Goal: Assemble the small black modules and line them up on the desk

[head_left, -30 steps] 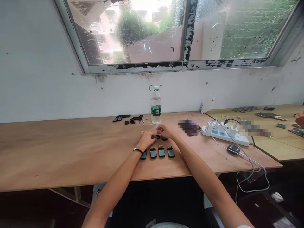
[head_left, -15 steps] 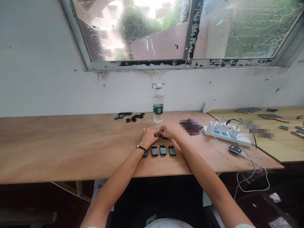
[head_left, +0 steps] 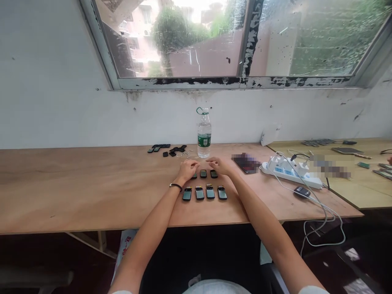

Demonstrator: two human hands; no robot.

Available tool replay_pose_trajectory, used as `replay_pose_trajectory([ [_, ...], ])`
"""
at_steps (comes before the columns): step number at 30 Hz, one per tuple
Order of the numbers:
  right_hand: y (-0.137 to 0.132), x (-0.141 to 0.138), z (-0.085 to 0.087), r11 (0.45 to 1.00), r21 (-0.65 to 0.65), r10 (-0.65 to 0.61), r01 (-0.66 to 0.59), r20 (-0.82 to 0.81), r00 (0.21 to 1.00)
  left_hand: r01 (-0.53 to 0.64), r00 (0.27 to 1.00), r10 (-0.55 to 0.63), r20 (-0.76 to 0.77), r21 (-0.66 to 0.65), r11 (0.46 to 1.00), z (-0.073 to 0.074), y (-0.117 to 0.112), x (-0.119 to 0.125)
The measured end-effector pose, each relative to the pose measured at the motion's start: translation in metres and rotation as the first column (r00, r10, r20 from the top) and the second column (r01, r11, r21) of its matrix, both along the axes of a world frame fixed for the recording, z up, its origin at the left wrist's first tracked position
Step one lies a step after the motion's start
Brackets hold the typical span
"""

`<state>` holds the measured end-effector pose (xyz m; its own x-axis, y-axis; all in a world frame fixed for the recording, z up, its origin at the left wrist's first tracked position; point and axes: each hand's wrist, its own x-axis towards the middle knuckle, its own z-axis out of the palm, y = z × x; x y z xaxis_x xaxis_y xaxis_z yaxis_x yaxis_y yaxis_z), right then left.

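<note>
Several small black devices with glossy screens lie in a row near the table's front edge. A second row of three smaller black pieces lies just behind them. My left hand rests above the left end of that back row, fingers curled loosely downward, holding nothing. My right hand hovers over the right end, fingers bent and apart, also with nothing in it. A black band sits on my left wrist.
A water bottle stands behind the hands, with more black parts to its left. A white power strip with cables, a dark phone and a black device lie right. A second table adjoins.
Both hands let go of the small black piece they held together and moved apart and slightly back. That piece now lies in the back row. The left front device is uncovered.
</note>
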<state>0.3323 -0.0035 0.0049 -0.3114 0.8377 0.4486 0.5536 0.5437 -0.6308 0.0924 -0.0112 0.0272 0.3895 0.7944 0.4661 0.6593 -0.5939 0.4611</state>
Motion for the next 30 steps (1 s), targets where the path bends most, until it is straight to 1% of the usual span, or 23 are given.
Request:
replay_pose_trajectory([
  [1,-0.001,0.007,0.001,0.999,-0.022,-0.050,0.050,0.003,0.999,-0.004,1.000,0.004,0.005,-0.003,1.000,-0.001,0.003,-0.005],
  [2,-0.002,0.014,0.001,0.996,-0.053,-0.066,0.067,0.022,0.998,-0.009,1.000,0.009,-0.001,-0.017,1.000,-0.002,0.007,-0.009],
  [3,-0.004,0.021,0.000,0.995,-0.088,-0.047,0.051,0.052,0.998,-0.012,1.000,0.011,-0.020,-0.039,0.999,-0.003,0.009,-0.013],
  [5,-0.008,0.032,-0.001,0.990,-0.143,0.033,-0.016,0.116,0.993,-0.010,0.996,0.002,-0.086,-0.089,0.996,-0.004,0.014,-0.019],
  [7,-0.010,0.038,-0.003,0.986,-0.162,0.075,-0.048,0.163,0.984,0.007,0.989,-0.026,-0.146,-0.129,0.992,-0.005,0.017,-0.025],
  [9,-0.010,0.041,-0.004,0.987,-0.160,0.036,-0.004,0.197,0.980,0.033,0.987,-0.056,-0.152,-0.150,0.988,-0.005,0.021,-0.030],
  [12,-0.007,0.045,-0.006,0.984,-0.156,-0.045,0.084,0.236,0.971,0.047,0.993,-0.066,-0.102,-0.172,0.984,-0.007,0.024,-0.035],
  [15,-0.005,0.048,-0.008,0.983,-0.154,-0.059,0.100,0.250,0.966,0.038,0.991,-0.061,-0.115,-0.189,0.981,-0.009,0.022,-0.036],
  [18,-0.005,0.048,-0.008,0.983,-0.162,-0.046,0.090,0.253,0.966,0.065,0.984,-0.088,-0.156,-0.147,0.987,-0.009,0.013,-0.026],
  [20,-0.006,0.045,-0.007,0.983,-0.169,-0.032,0.076,0.253,0.967,0.126,0.973,-0.137,-0.184,-0.075,0.989,-0.007,0.003,-0.014],
  [23,-0.007,0.042,-0.005,0.981,-0.178,-0.026,0.079,0.280,0.960,0.226,0.938,-0.214,-0.271,0.015,0.974,-0.004,-0.012,0.009],
  [27,-0.008,0.043,-0.003,0.976,-0.154,-0.084,0.155,0.392,0.916,0.270,0.897,-0.237,-0.373,0.037,0.962,-0.003,-0.024,0.033],
  [30,-0.008,0.048,-0.003,0.970,-0.132,-0.136,0.205,0.406,0.904,0.264,0.882,-0.227,-0.413,0.033,0.964,-0.004,-0.027,0.039],
])
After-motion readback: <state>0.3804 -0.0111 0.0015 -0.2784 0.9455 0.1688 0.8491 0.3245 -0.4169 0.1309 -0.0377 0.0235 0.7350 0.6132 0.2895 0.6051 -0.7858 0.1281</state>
